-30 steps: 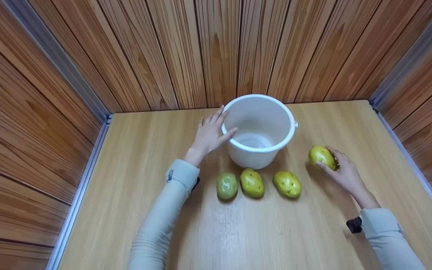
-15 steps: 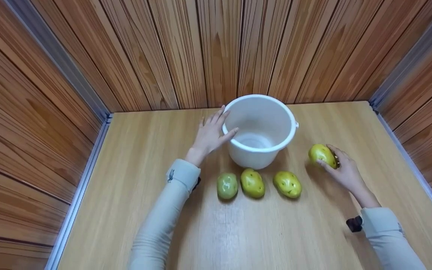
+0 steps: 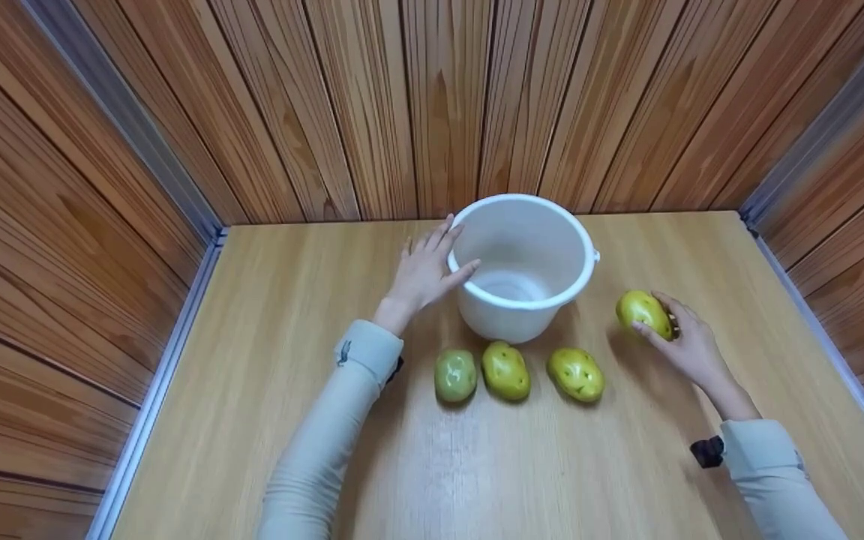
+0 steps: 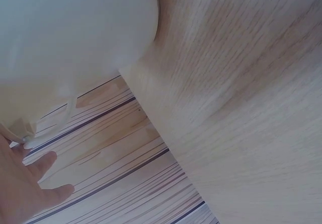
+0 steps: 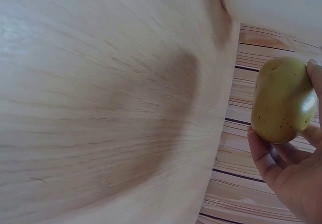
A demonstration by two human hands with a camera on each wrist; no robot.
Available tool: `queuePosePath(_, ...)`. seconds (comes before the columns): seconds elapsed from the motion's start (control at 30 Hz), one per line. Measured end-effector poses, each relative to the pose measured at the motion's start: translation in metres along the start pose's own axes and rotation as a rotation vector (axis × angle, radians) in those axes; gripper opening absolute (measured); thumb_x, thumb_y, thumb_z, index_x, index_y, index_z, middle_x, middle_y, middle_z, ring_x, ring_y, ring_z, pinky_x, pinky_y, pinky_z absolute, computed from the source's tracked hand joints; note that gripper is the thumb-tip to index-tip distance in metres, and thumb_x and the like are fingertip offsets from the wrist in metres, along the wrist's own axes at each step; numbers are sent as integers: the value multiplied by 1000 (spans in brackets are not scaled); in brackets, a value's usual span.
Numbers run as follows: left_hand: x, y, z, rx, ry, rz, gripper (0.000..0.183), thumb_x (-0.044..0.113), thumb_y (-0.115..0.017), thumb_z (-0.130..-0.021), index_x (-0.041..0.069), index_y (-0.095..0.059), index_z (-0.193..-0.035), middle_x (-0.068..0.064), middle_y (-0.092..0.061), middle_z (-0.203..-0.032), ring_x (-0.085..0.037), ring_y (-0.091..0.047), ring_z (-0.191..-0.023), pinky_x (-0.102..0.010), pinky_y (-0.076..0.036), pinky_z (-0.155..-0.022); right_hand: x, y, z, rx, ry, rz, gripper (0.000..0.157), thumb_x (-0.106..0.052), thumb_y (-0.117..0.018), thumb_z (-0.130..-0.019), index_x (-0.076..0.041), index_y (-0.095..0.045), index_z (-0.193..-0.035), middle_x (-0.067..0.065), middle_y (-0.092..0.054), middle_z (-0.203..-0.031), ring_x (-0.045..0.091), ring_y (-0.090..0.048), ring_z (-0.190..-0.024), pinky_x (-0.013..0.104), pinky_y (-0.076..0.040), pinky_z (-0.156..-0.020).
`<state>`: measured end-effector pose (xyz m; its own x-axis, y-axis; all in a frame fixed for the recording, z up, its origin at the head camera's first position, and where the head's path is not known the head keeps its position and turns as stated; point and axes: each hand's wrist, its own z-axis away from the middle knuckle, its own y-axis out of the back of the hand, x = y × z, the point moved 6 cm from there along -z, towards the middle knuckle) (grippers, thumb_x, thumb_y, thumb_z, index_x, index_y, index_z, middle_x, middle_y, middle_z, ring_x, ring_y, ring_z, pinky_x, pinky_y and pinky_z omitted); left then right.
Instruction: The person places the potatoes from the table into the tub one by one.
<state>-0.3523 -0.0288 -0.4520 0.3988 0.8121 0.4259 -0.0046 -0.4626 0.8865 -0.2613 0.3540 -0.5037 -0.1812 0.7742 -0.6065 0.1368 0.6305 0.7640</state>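
Observation:
A white bucket (image 3: 511, 319) stands upright toward the back of the table, with nothing inside it. My left hand (image 3: 423, 274) rests on its left rim with fingers spread and the thumb over the edge; the left wrist view shows the bucket's side (image 4: 75, 27) and part of that hand (image 4: 25, 183). Right of the bucket, my right hand (image 3: 691, 341) grips a yellow-green potato (image 3: 642, 311) between thumb and fingers. In the right wrist view the potato (image 5: 284, 100) is held above the tabletop, whose surface carries a shadow.
In front of the bucket lie a greener potato (image 3: 455, 375), a yellow potato (image 3: 505, 371) and another yellow potato (image 3: 576, 373), in a row. Wood-panelled walls (image 3: 439, 112) close off the back and both sides of the table (image 3: 492, 465).
Both hands keep their places, the left on the rim and the right around the potato. The head view has tilted slightly, so the scene sits a little lower.

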Motion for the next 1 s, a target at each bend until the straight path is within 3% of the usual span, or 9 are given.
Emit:
queuePosePath(0.13,0,-1,0,7,-1,2,79,73,-29,-85,28,-19,-149,3,-12,-156,-22,-15,-142,-57,-9,-111,1,1,0,-13,-14,-20,68,-36,-61,-88,-1,-35,-140,28,-44,-132,43,-48,-110,57,-44,-85)
queuePosePath(0.2,0,-1,0,9,-1,-2,78,72,-30,-85,28,-19,-149,3,-12,-156,-21,-15,-142,-57,-9,-111,2,3,0,-15,-17,-23,68,-37,-61,-88,-3,-34,-141,28,-42,-134,44,-46,-113,60,-42,-86)
queuePosePath(0.7,-2,-3,0,13,13,25,74,65,-39,-87,28,-20,-149,6,-10,-156,-20,-14,-142,-55,-5,-112,0,12,-4,-30,-15,-24,70,-39,-60,-88,-5,-32,-142,29,-38,-137,47,-40,-119,64,-37,-89)
queuePosePath(0.93,-2,-2,0,9,12,13,78,72,-32,-85,28,-20,-148,5,-11,-156,-20,-15,-142,-56,-6,-112,-7,16,-9,-1,-6,-36,67,-35,-62,-88,-1,-36,-139,28,-46,-129,39,-50,-106,49,-44,-81)
queuePosePath(1.0,-2,-2,0,7,12,20,77,71,-33,-86,28,-21,-148,6,-11,-156,-20,-15,-142,-57,-6,-112,-8,17,-9,-9,-17,-46,67,-36,-60,-89,-2,-35,-140,27,-45,-129,38,-49,-106,50,-44,-81)
